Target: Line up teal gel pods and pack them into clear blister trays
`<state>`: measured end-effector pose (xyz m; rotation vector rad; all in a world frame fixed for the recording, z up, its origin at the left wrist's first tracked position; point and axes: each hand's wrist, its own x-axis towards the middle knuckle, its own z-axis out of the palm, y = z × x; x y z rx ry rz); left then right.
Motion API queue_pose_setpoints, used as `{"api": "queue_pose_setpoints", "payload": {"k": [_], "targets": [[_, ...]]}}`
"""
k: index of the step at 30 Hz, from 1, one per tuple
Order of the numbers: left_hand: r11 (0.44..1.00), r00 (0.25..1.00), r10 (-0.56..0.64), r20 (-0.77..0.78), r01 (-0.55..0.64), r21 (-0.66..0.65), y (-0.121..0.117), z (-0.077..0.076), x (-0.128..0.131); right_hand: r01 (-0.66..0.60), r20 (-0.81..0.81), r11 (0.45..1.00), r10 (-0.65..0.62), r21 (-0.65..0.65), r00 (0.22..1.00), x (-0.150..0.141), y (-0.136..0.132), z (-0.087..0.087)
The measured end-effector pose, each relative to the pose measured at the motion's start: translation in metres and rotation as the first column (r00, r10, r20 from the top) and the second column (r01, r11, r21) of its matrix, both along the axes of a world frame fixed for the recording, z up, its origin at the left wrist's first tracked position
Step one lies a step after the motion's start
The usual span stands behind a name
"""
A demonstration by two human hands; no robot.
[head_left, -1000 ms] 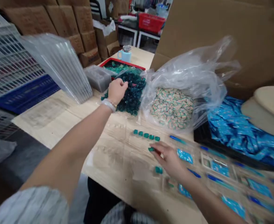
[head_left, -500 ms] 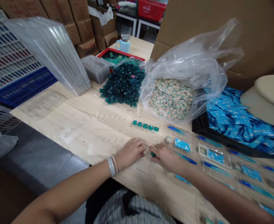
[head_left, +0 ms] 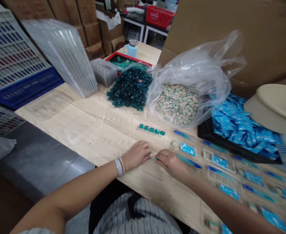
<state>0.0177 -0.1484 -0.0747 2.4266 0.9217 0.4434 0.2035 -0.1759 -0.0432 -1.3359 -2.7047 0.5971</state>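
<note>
At the far left stands a white and blue plastic crate (head_left: 8, 55), and next to it a leaning stack of clear plastic trays (head_left: 67, 55) rests on the wooden table (head_left: 157, 185). The left hand (head_left: 136, 155) lies open and palm down on the table, with fingers a little bent, and it holds nothing. Just beside it, the right hand (head_left: 172, 163) is half closed with fingers pointing down, and a small teal piece (head_left: 156, 158) is at its fingertips; I cannot tell if it is pinched. Beyond the hands, a row of five teal pieces (head_left: 152, 129) lies between a heap of dark teal pieces (head_left: 130, 87) and the hands. Further right are a plastic bag of beige-green packets (head_left: 178, 104) and blue sachets (head_left: 242, 126) in a black tray (head_left: 220, 143).
</note>
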Motion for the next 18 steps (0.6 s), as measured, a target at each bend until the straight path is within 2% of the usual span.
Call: {"api": "queue_pose_setpoints", "payload": {"k": [4,8,10,11,13,15,18], "targets": [[1.000,1.000,0.009,-0.003,-0.009,-0.002,-0.001,0.000,-0.002,0.030,0.037,0.999,-0.031,0.034,0.999,-0.002,-0.001,-0.004],[0.997,0.993,0.039,0.108,-0.033,-0.063,-0.003,0.007,-0.001,0.206,-0.124,0.977,-0.210,-0.047,0.970,0.003,0.000,0.000],[0.978,0.961,0.153,0.230,-0.113,-0.176,-0.004,0.014,0.004,0.322,-0.229,0.945,-0.324,-0.047,0.918,0.003,-0.002,0.005],[0.949,0.931,0.224,0.287,-0.141,-0.281,-0.004,0.018,0.007,0.366,-0.270,0.930,-0.361,-0.033,0.893,0.002,-0.003,0.008],[0.830,0.858,0.364,0.363,-0.122,-0.545,-0.005,0.025,0.016,0.402,-0.332,0.915,-0.379,0.001,0.864,-0.002,-0.005,0.015],[0.660,0.785,0.485,0.385,-0.040,-0.750,-0.005,0.029,0.024,0.400,-0.378,0.916,-0.358,0.036,0.854,-0.007,-0.009,0.019],[0.458,0.684,0.636,0.356,0.036,-0.888,-0.007,0.033,0.029,0.415,-0.436,0.907,-0.346,0.071,0.831,-0.014,-0.014,0.022]]}}
